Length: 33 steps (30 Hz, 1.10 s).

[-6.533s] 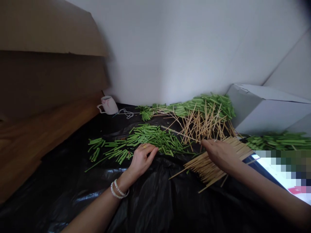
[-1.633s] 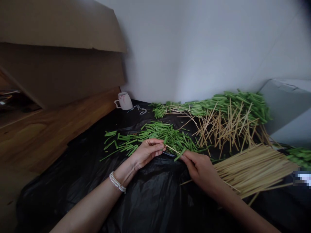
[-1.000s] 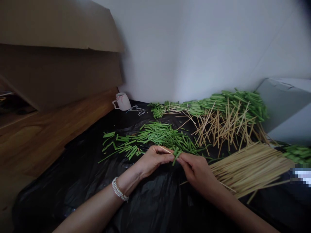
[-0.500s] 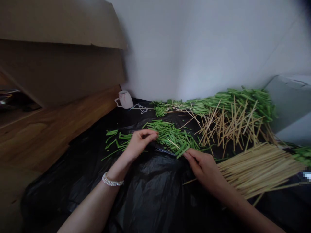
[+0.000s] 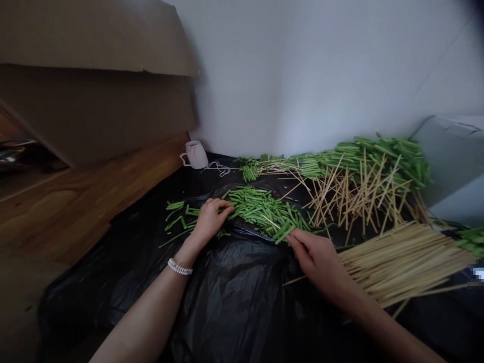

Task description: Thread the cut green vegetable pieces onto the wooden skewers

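Note:
My left hand [image 5: 210, 219] rests at the left edge of a loose pile of cut green stalk pieces [image 5: 264, 209], with its fingertips pinched together on one piece. My right hand [image 5: 316, 254] is closed on a thin bamboo skewer [image 5: 292, 280]. The skewer carries a few green pieces [image 5: 284, 233] near its tip and lies at the pile's near edge. Both hands are over a black plastic sheet [image 5: 234, 307].
A bundle of bare skewers [image 5: 404, 262] lies just right of my right hand. Threaded skewers [image 5: 359, 171] are heaped behind it by the wall. A white mug [image 5: 194, 154] and some string [image 5: 218, 169] sit at the back. A cardboard box [image 5: 98, 85] and wooden surface [image 5: 75, 206] are on the left, a white box [image 5: 454, 166] on the right.
My left hand left the skewer and moved left and back to the green pile, where it pinches a piece. My right hand keeps the skewer, lowered to the pile's edge.

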Each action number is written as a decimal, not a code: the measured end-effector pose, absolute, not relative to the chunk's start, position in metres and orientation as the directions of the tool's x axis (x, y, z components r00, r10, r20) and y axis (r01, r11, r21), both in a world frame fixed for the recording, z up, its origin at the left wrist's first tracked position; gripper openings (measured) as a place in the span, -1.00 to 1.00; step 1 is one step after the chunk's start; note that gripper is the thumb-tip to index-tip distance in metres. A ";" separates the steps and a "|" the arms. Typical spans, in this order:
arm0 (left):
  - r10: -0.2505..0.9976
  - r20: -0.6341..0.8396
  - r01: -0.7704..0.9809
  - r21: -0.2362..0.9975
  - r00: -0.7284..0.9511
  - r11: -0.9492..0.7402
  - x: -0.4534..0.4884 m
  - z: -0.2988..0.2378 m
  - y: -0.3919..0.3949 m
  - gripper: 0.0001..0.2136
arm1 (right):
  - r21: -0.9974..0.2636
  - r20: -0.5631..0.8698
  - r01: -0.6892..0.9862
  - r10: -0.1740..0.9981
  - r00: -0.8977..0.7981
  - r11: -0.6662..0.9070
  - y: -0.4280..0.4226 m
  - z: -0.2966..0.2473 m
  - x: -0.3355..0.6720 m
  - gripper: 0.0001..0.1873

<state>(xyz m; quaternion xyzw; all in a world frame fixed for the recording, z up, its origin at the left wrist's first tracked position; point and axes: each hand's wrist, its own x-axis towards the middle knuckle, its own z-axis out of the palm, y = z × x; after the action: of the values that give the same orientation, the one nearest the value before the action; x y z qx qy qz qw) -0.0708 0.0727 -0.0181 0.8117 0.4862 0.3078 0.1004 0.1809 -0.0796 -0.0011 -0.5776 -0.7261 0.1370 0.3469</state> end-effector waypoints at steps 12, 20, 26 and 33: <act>0.862 0.352 0.748 0.439 0.366 -0.497 -0.063 -0.015 0.058 -0.93 | -0.644 0.298 0.720 0.952 -0.074 0.258 -0.081 0.004 0.178 -0.66; 0.953 -0.007 -0.052 0.998 0.302 0.023 -0.038 0.000 0.036 -0.77 | -0.773 0.221 0.593 0.972 -0.079 0.224 -0.082 0.011 0.176 -0.61; 0.866 -0.191 -0.283 0.894 0.462 0.347 -0.028 -0.002 0.026 -0.77 | -0.777 0.214 0.584 0.971 -0.103 0.233 -0.083 0.011 0.172 -0.60; 0.834 -0.225 -0.310 0.854 0.505 0.418 -0.027 -0.005 0.024 -0.80 | -0.769 0.215 0.588 0.968 -0.129 0.249 -0.083 0.008 0.171 -0.64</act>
<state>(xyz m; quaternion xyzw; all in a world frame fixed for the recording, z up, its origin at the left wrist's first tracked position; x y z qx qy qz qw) -0.0267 0.0237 -0.0046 0.3929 0.3331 0.3698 0.7733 0.1705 -0.0834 0.0082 -0.5530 -0.7036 0.2637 0.3599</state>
